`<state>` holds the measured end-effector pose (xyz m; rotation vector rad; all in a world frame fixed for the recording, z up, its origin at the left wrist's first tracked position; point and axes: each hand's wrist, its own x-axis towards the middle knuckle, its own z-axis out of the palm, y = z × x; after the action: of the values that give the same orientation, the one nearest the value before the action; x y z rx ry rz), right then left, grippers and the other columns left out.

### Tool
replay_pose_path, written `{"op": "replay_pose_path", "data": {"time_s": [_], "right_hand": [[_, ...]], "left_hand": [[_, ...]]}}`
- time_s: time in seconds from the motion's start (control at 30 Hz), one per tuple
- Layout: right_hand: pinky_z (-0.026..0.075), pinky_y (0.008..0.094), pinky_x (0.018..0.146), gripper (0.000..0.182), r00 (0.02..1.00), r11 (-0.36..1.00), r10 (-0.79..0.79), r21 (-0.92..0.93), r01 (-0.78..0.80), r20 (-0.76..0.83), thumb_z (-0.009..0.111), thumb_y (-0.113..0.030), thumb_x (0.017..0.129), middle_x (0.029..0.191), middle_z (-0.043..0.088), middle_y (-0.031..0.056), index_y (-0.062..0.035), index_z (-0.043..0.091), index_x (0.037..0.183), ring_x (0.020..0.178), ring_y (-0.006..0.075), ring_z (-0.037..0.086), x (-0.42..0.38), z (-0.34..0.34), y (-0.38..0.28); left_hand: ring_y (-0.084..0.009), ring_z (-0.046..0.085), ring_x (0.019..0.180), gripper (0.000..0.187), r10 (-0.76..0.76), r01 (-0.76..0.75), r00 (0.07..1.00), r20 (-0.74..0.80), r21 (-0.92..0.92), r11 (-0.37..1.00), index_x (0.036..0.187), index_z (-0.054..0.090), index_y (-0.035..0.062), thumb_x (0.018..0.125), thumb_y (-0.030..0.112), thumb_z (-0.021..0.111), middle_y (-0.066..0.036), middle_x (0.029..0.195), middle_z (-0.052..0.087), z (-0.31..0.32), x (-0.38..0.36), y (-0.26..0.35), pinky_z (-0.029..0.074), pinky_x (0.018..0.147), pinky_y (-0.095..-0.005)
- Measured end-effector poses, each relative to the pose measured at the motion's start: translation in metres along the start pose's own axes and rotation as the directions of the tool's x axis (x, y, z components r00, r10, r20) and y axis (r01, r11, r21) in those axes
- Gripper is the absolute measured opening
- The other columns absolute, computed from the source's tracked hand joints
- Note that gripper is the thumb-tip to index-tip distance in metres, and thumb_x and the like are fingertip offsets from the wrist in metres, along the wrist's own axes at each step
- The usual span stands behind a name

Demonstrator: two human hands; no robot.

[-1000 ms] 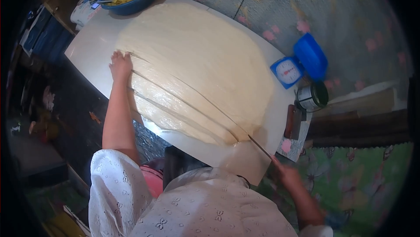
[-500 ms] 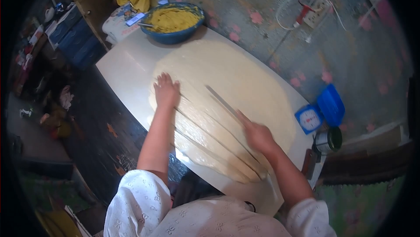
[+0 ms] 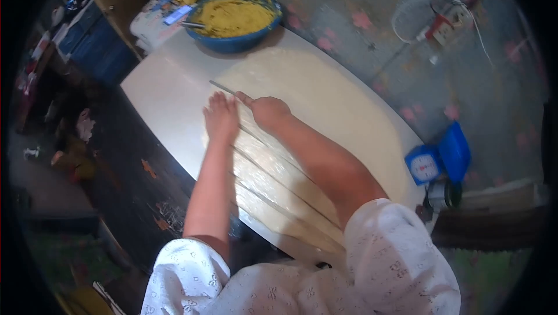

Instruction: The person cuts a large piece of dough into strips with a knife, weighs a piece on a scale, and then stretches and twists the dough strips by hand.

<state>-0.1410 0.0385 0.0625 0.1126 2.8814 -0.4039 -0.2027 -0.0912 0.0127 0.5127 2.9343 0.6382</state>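
Note:
A wide, thin sheet of pale dough (image 3: 343, 117) covers much of the table, with several long cuts running through its near part. My left hand (image 3: 221, 120) lies flat on the dough at its left side, fingers stretched out. Just to the right of it, my right hand (image 3: 268, 113) grips a knife, index finger pointing along the blade. The narrow knife blade (image 3: 222, 87) reaches left past my left fingertips, near the dough's far left edge. The knife's handle is hidden inside my right hand.
On the table's far corner stands a blue bowl (image 3: 232, 43) of yellow filling (image 3: 241, 15) with a metal utensil handle (image 3: 193, 25). A blue kitchen scale (image 3: 423, 165) and a dark-lidded jar (image 3: 446, 194) are at the right end. A wall with a power socket (image 3: 443, 29) borders the far side.
My right hand has carried the knife up and left across the dough, from its middle to beside my left hand. My left hand stays flat in place. The view has shifted slightly.

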Motion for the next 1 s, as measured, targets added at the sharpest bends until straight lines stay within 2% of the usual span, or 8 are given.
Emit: {"op": "replay_pose_path", "data": {"time_s": [0.3,0.5,0.57,0.67,0.8,0.83,0.93,1.0], "right_hand": [[0.049,0.0434,0.069,0.074,0.909,0.931,0.363,-0.098,-0.35,0.204,0.039,0.001,0.08,0.087,0.061,0.018,-0.0331,0.022,0.144,0.078,0.0354,0.062,-0.337,0.026,0.089],[0.049,0.0427,0.069,0.066,0.75,0.774,0.623,-0.036,-0.632,0.222,0.043,-0.007,0.085,0.094,0.063,0.0176,-0.0358,0.028,0.142,0.079,0.0346,0.062,-0.567,0.056,0.077],[0.05,0.0421,0.069,0.061,0.603,0.646,0.718,-0.009,-0.763,0.348,0.048,-0.011,0.086,0.092,0.064,0.0178,-0.0353,0.033,0.14,0.079,0.035,0.063,-0.611,0.059,0.069],[0.05,0.0416,0.07,0.057,0.71,0.707,0.688,0.081,-0.703,0.152,0.054,-0.012,0.086,0.094,0.064,0.0183,-0.0325,0.04,0.137,0.08,0.0346,0.064,-0.686,0.083,0.075],[0.05,0.0397,0.072,0.053,0.762,0.76,0.643,0.182,-0.624,-0.074,0.056,-0.01,0.085,0.1,0.064,0.0193,-0.0259,0.044,0.135,0.083,0.0351,0.064,-0.634,0.06,0.08],[0.051,0.0391,0.073,0.054,0.809,0.833,0.549,0.213,-0.51,-0.21,0.056,-0.009,0.085,0.101,0.064,0.0195,-0.0241,0.044,0.135,0.083,0.035,0.064,-0.593,0.049,0.083],[0.051,0.0393,0.079,0.058,0.871,0.867,0.482,0.192,-0.459,-0.092,0.057,-0.004,0.083,0.113,0.059,0.0193,-0.0201,0.042,0.136,0.096,0.0356,0.061,-0.431,0.004,0.085],[0.05,0.0397,0.077,0.058,0.901,0.896,0.434,0.097,-0.433,0.01,0.052,-0.016,0.088,0.105,0.062,0.0179,-0.0312,0.032,0.14,0.089,0.036,0.061,-0.313,-0.018,0.08]], "left_hand": [[-0.0289,0.024,0.137,0.062,0.057,-0.052,0.998,-0.034,0.137,0.989,0.14,0.03,0.0011,0.097,0.045,0.019,-0.015,0.147,0.029,0.014,0.013,-0.022,0.017,0.11,-0.0505],[-0.0297,0.025,0.137,0.065,0.047,-0.044,0.998,-0.032,0.109,0.993,0.14,0.032,0.003,0.096,0.05,0.021,-0.014,0.147,0.029,0.01,0.018,-0.024,0.018,0.109,-0.0524],[-0.0298,0.025,0.137,0.066,0.054,-0.052,0.998,-0.029,0.082,0.995,0.14,0.033,0.0033,0.095,0.051,0.022,-0.014,0.147,0.029,0.017,0.028,-0.034,0.017,0.109,-0.0526],[-0.0301,0.025,0.136,0.067,0.044,-0.044,0.999,-0.021,0.035,0.998,0.14,0.033,0.0044,0.094,0.053,0.021,-0.015,0.146,0.031,0.02,0.034,-0.038,0.016,0.109,-0.0524],[-0.0314,0.029,0.134,0.064,0.027,-0.089,0.986,-0.163,-0.388,0.917,0.137,0.036,0.001,0.094,0.049,0.031,-0.016,0.143,0.035,0.025,0.039,-0.041,0.022,0.106,-0.0534],[-0.0333,0.03,0.133,0.06,0.114,-0.112,0.984,-0.138,0.022,0.994,0.133,0.039,-0.0012,0.094,0.044,0.036,-0.017,0.141,0.037,0.038,0.053,-0.05,0.026,0.104,-0.0535],[-0.0345,0.029,0.133,0.056,0.174,-0.158,0.962,-0.208,0.091,0.983,0.134,0.038,-0.0012,0.095,0.039,0.036,-0.016,0.142,0.037,0.01,0.025,0.006,0.023,0.106,-0.0532],[-0.0334,0.023,0.137,0.061,0.169,-0.153,0.98,-0.103,0.152,0.977,0.139,0.031,-0.0014,0.094,0.04,0.036,-0.017,0.146,0.031,0.007,0.025,0.022,0.018,0.109,-0.0521]]}}
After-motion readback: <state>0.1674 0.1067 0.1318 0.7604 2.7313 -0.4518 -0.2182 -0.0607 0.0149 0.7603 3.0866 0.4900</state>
